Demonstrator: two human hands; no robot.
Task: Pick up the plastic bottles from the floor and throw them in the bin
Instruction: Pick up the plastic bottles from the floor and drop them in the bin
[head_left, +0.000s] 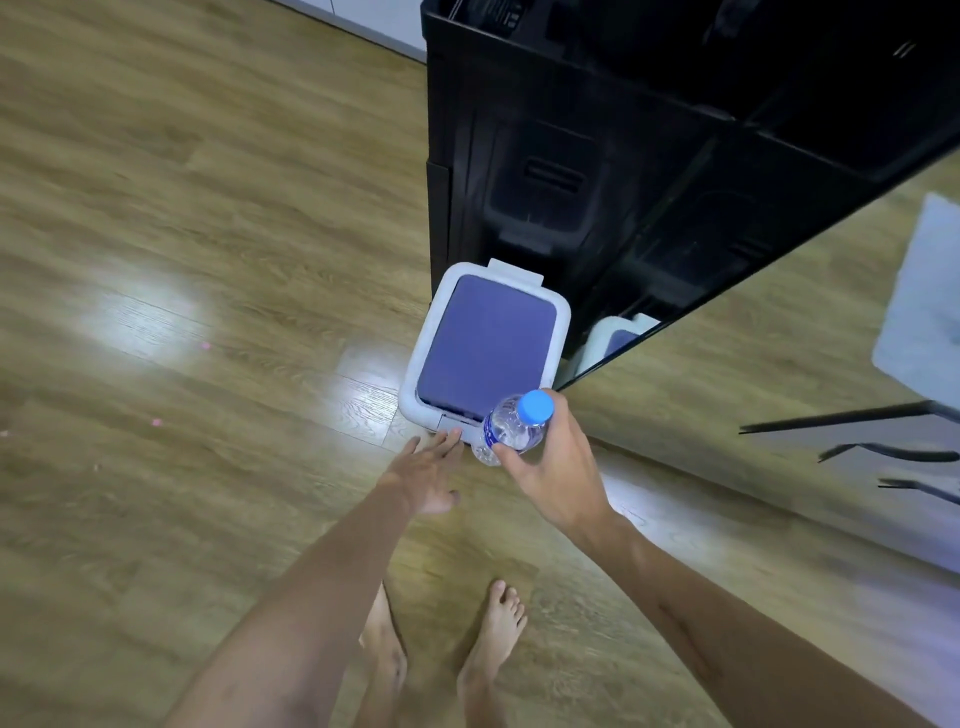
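Note:
A white bin (423, 364) with a purple lid stands on the wooden floor against a black cabinet. Its lid is down. My right hand (556, 467) grips a clear plastic bottle (511, 428) with a blue cap, held upright just over the bin's near right corner. My left hand (428, 470) stretches out with straight fingers, and its fingertips touch the grey tab at the bin's front edge.
The tall black cabinet (571, 156) rises behind the bin. A mirror (779, 338) leans along the right side and reflects the floor and the bin. My bare feet (491, 649) stand on the wooden floor (208, 260), which spreads wide to the left.

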